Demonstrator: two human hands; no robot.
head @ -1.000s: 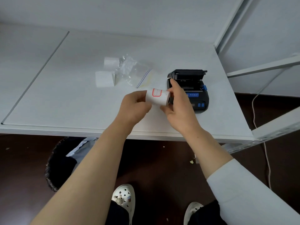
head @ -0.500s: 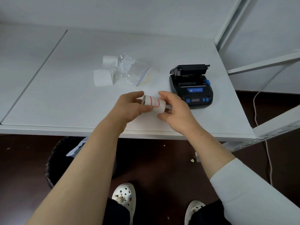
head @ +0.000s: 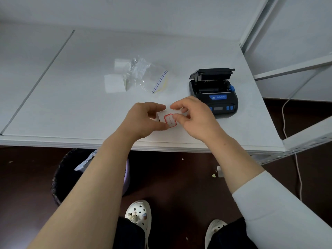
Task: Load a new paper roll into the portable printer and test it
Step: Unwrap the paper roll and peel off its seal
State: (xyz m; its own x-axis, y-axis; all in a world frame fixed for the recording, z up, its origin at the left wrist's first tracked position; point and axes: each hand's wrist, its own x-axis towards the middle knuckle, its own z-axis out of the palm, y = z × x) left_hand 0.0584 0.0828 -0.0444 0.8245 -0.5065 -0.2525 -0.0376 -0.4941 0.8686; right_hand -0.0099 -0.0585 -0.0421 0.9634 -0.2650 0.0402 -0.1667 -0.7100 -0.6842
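Fingers [head: 154, 106] of your left hand [head: 142, 121] and right hand [head: 197, 121] clamp the paper roll [head: 168, 112], red label [head: 170, 121] now turned up, centre frame; printer [head: 215, 97] awaits loading.

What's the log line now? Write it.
left hand grips label roll | right hand pinches its end | printer lid open, unloaded

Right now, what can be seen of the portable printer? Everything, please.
The portable printer is a small black plastic-looking box standing flat on the white table near its right edge. Its lid is tilted open, baring a dark bay with no roll in sight. A blue latch sits on its right side; the front has a blue label, grey display and blue buttons. The right hand hides its near left corner.
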